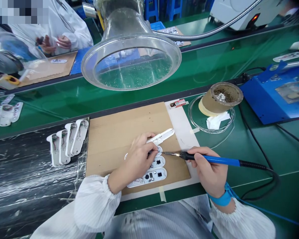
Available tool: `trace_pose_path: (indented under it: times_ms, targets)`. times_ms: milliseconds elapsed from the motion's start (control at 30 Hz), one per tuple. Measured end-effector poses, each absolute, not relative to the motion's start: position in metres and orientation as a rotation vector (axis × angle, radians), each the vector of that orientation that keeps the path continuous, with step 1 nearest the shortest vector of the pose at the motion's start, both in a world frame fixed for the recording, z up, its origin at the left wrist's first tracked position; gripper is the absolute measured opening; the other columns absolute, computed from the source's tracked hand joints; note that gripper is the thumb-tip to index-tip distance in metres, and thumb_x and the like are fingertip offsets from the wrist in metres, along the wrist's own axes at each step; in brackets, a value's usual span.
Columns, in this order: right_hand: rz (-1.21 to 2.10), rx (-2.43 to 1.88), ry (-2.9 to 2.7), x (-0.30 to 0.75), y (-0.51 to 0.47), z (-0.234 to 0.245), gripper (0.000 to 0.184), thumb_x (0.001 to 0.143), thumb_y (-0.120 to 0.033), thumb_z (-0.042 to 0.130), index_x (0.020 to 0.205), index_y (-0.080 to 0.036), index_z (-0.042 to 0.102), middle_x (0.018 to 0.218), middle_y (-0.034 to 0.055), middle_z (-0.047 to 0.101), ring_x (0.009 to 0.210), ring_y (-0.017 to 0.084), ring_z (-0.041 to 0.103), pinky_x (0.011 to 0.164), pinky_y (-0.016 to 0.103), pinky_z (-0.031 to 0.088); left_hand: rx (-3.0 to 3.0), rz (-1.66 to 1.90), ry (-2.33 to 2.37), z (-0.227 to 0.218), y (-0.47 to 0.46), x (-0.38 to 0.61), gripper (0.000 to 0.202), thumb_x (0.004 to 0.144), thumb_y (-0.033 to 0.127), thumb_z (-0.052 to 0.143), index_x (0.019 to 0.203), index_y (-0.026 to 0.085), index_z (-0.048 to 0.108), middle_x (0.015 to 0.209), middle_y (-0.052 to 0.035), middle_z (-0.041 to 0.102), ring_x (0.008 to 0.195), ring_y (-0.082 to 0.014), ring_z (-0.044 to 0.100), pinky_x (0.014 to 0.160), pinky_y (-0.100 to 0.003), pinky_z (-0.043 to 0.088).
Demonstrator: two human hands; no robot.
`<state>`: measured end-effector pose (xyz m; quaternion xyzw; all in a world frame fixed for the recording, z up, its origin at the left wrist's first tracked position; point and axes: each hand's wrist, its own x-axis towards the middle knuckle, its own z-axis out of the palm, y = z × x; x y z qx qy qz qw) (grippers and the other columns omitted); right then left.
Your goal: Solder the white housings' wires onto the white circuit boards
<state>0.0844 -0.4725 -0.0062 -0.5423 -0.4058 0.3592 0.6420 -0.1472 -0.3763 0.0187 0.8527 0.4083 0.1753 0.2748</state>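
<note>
My right hand grips a blue-handled soldering iron. Its tip reaches to the right end of a white circuit board, close to the fingertips of my left hand. Those fingers are closed in a pinch over that board; whatever is between them is too small to make out. Two more boards, a middle one and a nearer one, lie side by side below, partly covered by my left hand. A slim white plastic housing rests just beyond my left fingers.
Cardboard covers the work area. Several white housings with wires lie left on black wrap. A magnifier-like fume hood hangs ahead. Right are a solder wire coil, a round tip-cleaning pot and a blue device. A co-worker sits opposite.
</note>
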Motion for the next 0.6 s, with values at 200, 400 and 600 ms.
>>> trace_pose_path:
  times_ms: [200,400,600]
  targets:
    - [0.819,-1.244,-0.951,0.0838,-0.4740,-0.0072,0.015,0.101,-0.025,0.069,0.096,-0.024,0.083,0.077,0.0017,0.073,0.059,0.014,0.064,0.059,0.029,0.059,2.338,0.486,1.097,0.0195,-0.3800,-0.1453,0.019,0.105,0.014,0.060,0.090,0.021,0.069,0.142,-0.0118,0.062,0.128,-0.0329,0.060,0.103,-0.056,0.053]
    - [0.824,-1.245,-0.964,0.0829,-0.4719,-0.0058,0.015,0.102,-0.025,0.069,0.095,-0.024,0.083,0.071,-0.0003,0.068,0.058,0.013,0.062,0.059,0.028,0.059,2.392,0.518,1.091,0.0187,-0.3835,-0.1438,0.017,0.105,0.013,0.060,0.091,0.021,0.067,0.143,-0.0124,0.061,0.128,-0.0327,0.060,0.103,-0.055,0.053]
    - [0.804,-1.262,-0.977,0.0817,-0.4717,-0.0065,0.016,0.101,-0.028,0.070,0.094,-0.022,0.082,0.074,0.0017,0.071,0.059,0.015,0.065,0.058,0.030,0.060,2.439,0.538,1.087,0.0221,-0.3847,-0.1423,0.018,0.106,0.013,0.059,0.091,0.020,0.065,0.141,-0.0132,0.062,0.126,-0.0322,0.061,0.100,-0.053,0.055]
